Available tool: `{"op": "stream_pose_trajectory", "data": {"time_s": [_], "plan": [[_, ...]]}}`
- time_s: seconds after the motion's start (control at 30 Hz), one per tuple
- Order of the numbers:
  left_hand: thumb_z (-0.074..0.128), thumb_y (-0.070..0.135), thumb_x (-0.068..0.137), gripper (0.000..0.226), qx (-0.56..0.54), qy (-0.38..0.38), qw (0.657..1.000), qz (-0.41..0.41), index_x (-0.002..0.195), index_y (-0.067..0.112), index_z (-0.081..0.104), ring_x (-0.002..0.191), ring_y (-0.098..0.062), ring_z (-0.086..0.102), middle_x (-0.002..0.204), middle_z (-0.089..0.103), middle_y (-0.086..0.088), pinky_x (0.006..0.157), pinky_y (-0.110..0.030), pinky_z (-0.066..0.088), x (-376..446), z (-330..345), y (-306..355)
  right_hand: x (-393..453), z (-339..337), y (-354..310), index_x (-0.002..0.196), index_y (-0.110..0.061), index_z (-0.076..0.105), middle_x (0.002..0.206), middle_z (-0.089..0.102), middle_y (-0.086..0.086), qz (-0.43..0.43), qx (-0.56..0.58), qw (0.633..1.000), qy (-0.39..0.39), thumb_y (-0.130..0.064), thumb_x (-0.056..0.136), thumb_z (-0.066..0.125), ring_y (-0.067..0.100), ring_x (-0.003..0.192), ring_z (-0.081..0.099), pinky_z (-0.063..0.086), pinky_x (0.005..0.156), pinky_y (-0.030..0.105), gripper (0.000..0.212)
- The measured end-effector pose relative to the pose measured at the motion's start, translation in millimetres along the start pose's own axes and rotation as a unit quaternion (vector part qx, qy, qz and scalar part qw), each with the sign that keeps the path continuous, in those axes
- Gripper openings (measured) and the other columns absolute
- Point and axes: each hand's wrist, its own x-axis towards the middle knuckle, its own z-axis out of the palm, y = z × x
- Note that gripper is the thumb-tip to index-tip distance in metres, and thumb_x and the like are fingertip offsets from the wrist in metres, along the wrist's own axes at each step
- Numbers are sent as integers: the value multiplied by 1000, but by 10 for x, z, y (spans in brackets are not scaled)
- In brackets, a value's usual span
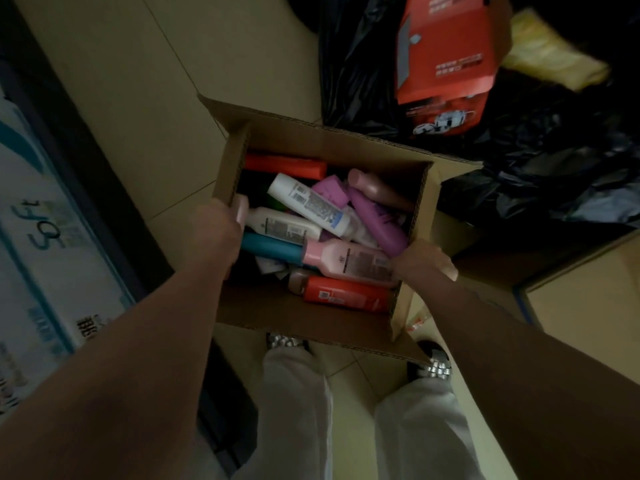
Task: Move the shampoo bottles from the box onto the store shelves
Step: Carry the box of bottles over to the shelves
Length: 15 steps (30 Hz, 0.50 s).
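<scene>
- Dim light over a beige tiled floor (166, 98) with thin grout lines.
- Black bags (540, 174) heaped at the top right.
- A red carton (446, 57) lies on the bags.
- Yellow packaging (554, 57) sits beside it.
- White "Soft" packs (41, 237) line the left edge.

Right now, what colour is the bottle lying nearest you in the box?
Red-orange, with a pale label. The bottle shows best in the head view.

The box (304, 317) between the left hand (221, 230) and right hand (424, 261) is matt brown corrugated cardboard. The bottles (311, 206) inside it look like smooth plastic with paper labels. Beyond the right hand, black bags (540, 174) are glossy crinkled plastic film; the floor (138, 98) is smooth tile.
</scene>
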Motion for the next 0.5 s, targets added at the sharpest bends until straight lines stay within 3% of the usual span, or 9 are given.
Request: {"op": "stream_pose_trajectory", "data": {"time_s": [0.1, 0.2, 0.3, 0.4, 0.5], "plan": [[49, 19, 95, 27, 61, -5, 998, 31, 82, -3, 57, 62, -22, 44, 74, 52, -15, 49, -27, 32, 28, -261, -72, -37, -106, 175, 120, -7, 56, 119, 59, 14, -15, 11, 1000, -13, -29, 86, 61, 31, 109, 57, 47, 84, 37, 41], [50, 14, 92, 31, 51, -2, 998, 39, 65, 0, 47, 78, -36, 56, 84, 57, -23, 59, -32, 38, 80, -450, -152, -85, -145, 303, 112, -2, 55, 106, 59, 16, -38, 32, 998, -25, -25, 83, 66, 33, 100, 60, 49, 81, 39, 39], [51, 13, 91, 34, 60, -5, 997, 46, 59, 9, 42, 61, -25, 46, 68, 46, -11, 46, -27, 30, 24, -414, -242, -119, -183, 308, 107, -2, 55, 94, 55, 13, -58, 39, 997, -20, -25, 83, 66, 32, 95, 60, 48, 75, 37, 35], [49, 11, 92, 37, 74, -34, 995, 54, 57, 10, 38, 53, -17, 37, 59, 39, -6, 43, -26, 23, -39, -323, -345, -73, -211, 358, 100, -5, 55, 92, 53, 12, -87, 30, 996, -10, -30, 86, 61, 29, 87, 56, 44, 68, 32, 30], [49, 13, 92, 37, 81, -42, 995, 48, 57, 10, 38, 52, -16, 34, 60, 37, -7, 44, -26, 22, -70, -365, -417, -54, -286, 397, 74, -10, 48, 87, 55, 13, -104, 52, 993, -10, -33, 87, 61, 26, 78, 54, 41, 63, 30, 30]]}}
